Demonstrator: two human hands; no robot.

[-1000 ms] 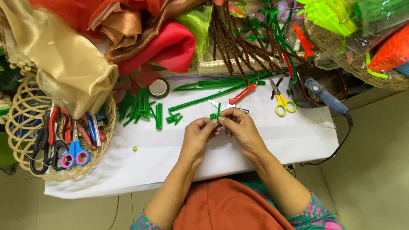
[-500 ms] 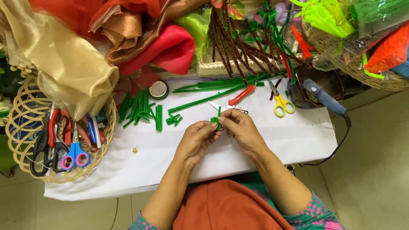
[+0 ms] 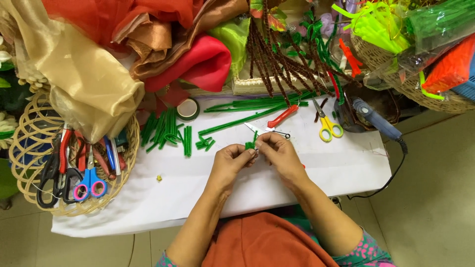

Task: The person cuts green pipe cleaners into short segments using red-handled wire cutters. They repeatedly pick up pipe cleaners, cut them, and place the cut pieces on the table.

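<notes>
Looking like a home craft corner: fabrics (image 3: 148, 44) piling up, scissors (image 3: 327, 126) lying around, green pipe cleaners (image 3: 168, 129) covering the white table (image 3: 198, 198).

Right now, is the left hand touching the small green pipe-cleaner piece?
Touching. The head view shows the left hand and right hand pinching the green piece between their fingertips.

Operator's left hand (image 3: 230, 160) and right hand (image 3: 279, 154) are bare: no gloves, rings or bangles visible. Forearms are uncovered. Short dark-teal sleeves with a pink floral print (image 3: 368, 253) show at both upper arms. A plain orange cloth garment (image 3: 264, 244) covers the lap.
</notes>
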